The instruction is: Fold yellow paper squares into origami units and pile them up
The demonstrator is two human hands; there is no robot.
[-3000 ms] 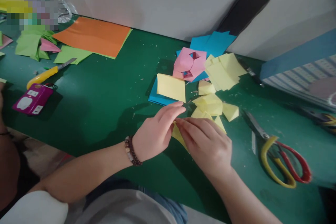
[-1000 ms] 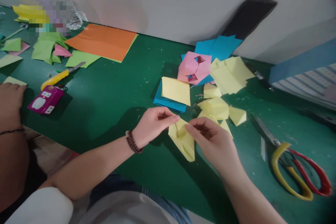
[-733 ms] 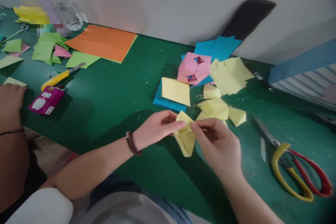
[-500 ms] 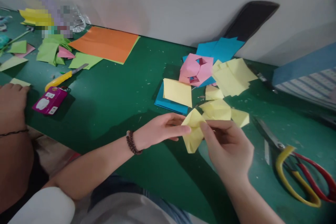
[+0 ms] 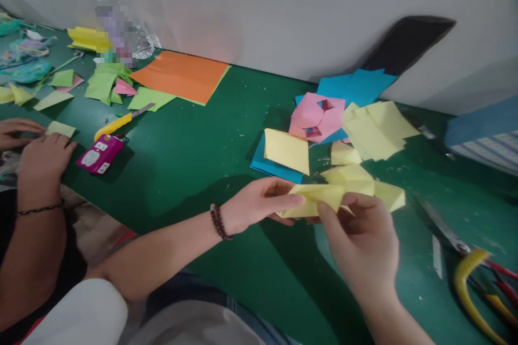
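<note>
A folded piece of yellow paper (image 5: 313, 199) is held above the green table between both my hands. My left hand (image 5: 259, 199) pinches its left end, thumb on top and fingers underneath. My right hand (image 5: 360, 232) grips the right end between thumb and fingers; some of those fingertips are hidden behind the paper. Just beyond lie more folded yellow pieces (image 5: 350, 178). A pale yellow square (image 5: 286, 151) rests on a blue pad (image 5: 263, 159) close to my left fingers. Farther back sits a pink folded paper shape (image 5: 311, 116) with openings in it.
Scissors (image 5: 461, 248) with yellow and red handles lie at right, near a blue box (image 5: 485, 129). A yellow cutter knife (image 5: 117, 125), purple box (image 5: 101, 155), orange sheet (image 5: 182, 75) and plastic bottle (image 5: 141, 38) are at left. Another person's hands (image 5: 44, 156) handle paper there.
The yellow paper in my hands has turned from upright to lying lengthwise between them. The view has shifted left, showing more of the other person's hands.
</note>
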